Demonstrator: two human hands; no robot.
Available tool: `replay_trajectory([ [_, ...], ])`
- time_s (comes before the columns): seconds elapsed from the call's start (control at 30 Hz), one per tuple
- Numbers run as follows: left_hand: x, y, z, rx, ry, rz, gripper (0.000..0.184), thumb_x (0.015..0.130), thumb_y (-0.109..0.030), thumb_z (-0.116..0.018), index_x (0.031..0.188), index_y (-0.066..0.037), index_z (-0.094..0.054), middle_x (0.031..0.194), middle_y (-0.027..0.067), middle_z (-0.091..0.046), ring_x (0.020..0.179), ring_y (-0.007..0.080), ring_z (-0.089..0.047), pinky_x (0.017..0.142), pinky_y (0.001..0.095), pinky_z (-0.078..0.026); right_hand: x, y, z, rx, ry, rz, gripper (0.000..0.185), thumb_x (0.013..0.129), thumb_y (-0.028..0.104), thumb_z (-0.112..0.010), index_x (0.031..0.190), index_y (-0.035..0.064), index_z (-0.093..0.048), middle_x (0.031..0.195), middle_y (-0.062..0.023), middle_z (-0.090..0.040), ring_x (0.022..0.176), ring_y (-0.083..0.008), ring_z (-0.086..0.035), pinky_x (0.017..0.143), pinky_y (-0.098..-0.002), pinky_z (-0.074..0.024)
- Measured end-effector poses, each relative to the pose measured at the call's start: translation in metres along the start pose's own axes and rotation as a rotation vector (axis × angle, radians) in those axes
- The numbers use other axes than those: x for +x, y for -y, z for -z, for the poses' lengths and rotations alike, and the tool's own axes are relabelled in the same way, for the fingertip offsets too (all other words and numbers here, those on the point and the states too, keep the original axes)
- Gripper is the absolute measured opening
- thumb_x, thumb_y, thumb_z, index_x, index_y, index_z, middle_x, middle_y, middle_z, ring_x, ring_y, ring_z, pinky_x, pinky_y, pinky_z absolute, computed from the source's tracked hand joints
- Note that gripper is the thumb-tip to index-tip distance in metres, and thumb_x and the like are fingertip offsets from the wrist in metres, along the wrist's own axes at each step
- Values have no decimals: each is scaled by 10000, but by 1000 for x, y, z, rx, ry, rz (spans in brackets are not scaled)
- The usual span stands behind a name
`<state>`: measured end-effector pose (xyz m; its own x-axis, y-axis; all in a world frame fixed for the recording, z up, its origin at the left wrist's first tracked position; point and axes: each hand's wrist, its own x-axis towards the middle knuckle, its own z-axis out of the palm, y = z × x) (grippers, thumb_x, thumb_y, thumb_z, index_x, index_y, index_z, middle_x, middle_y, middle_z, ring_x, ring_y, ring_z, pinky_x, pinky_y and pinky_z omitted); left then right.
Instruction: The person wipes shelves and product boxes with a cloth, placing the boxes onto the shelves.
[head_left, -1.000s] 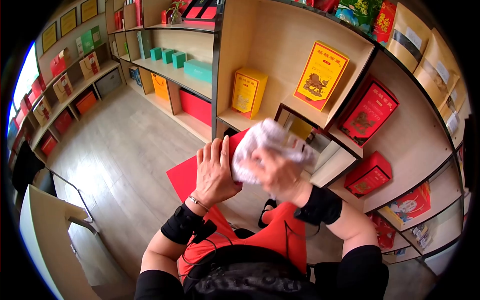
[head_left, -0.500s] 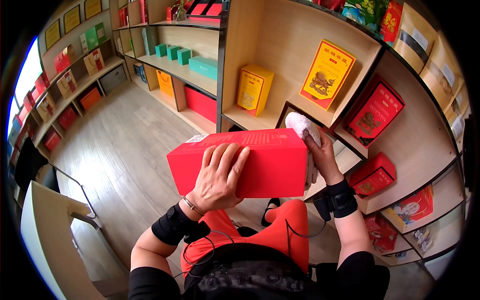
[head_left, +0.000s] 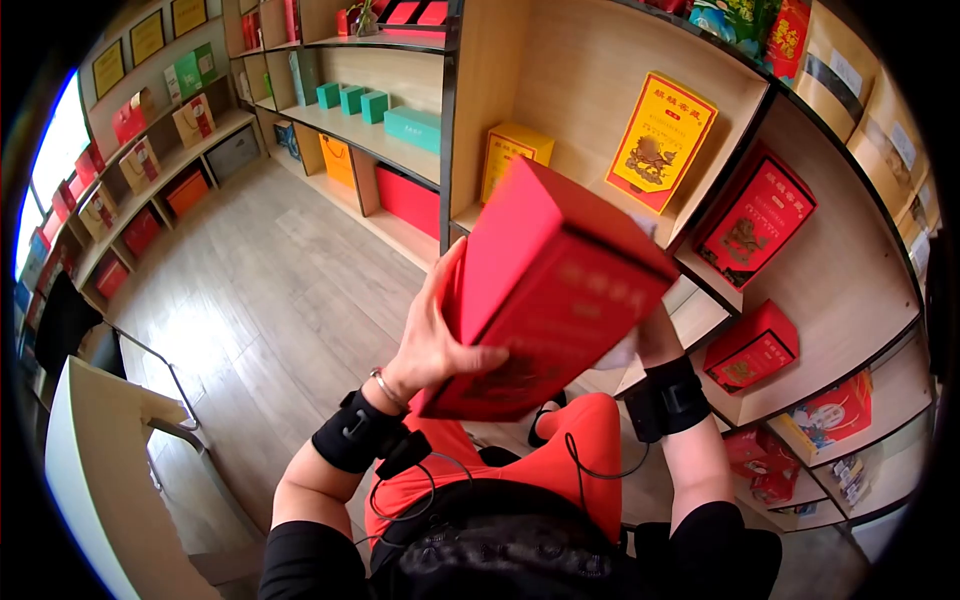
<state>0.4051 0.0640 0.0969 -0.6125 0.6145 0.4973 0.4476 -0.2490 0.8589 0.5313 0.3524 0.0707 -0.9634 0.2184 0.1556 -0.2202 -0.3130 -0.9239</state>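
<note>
Shelved room (head_left: 250, 250), red box (head_left: 560, 290), long axis up-rightward, left grip (head_left: 428, 338) clasping it, right grip (head_left: 657, 338) unclear.

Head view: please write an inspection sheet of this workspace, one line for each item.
Surface: grey floor; no worktop seen under the box.
Things: red box, tilted, held in the air; pale cloth behind it, mostly hidden.
Clutter: small packs on a low shelf, unclear.
Hands: left hand grips the box; right hand is partly hidden, beside the cloth.
Cables: black, looped near both wrists.
Surroundings: shelves with yellow boxes; chair at left.
</note>
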Motion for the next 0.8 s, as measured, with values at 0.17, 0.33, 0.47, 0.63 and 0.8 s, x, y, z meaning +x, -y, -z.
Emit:
replay_trajectory([
  [0.17, 4, 0, -16, -789, -90, 285, 568, 769, -141, -684, 1281, 23, -500, 1140, 82, -620, 1024, 153, -596, 899, 289, -474, 3, -19, -24, -419, -90, 96, 638, 990, 349, -500, 1510, 76, -252, 1527, -83, -324, 1368, -197, -361, 1129, -357, -292],
  [0.33, 9, 22, -11, -900, -196, 414, 396, 844, -172, -630, 1187, 11, -552, 1073, 74, -635, 953, 148, -616, 853, 293, -499, -4, -37, -25, 136, -64, -126, 660, 986, 367, -506, 1512, 64, -246, 1505, -82, -351, 1349, -189, -381, 1111, -336, -306],
  [0.47, 14, 31, -8, -943, -280, 380, 389, 865, -218, -618, 1178, 7, -563, 1086, 88, -642, 970, 159, -629, 859, 291, -507, -22, -55, -19, 364, -43, -98, 638, 978, 363, -525, 1488, 52, -303, 1459, -82, -404, 1304, -173, -423, 1081, -324, -341],
  [0.63, 25, 52, -10, -1079, -479, 303, 424, 891, -312, -580, 1181, -3, -562, 1124, 116, -646, 995, 221, -644, 883, 353, -523, -17, -76, -18, 184, -211, 103, 584, 971, 356, -545, 1429, 25, -399, 1367, -78, -495, 1213, -155, -499, 1028, -312, -397],
  [0.8, 29, 88, -21, -1300, -583, 242, 556, 880, -397, -565, 1278, -18, -483, 1220, 145, -609, 1077, 281, -626, 941, 418, -516, 3, -64, -92, -118, -443, 435, 495, 995, 223, -533, 1391, -37, -387, 1388, -104, -466, 1250, -176, -453, 1048, -313, -357],
])
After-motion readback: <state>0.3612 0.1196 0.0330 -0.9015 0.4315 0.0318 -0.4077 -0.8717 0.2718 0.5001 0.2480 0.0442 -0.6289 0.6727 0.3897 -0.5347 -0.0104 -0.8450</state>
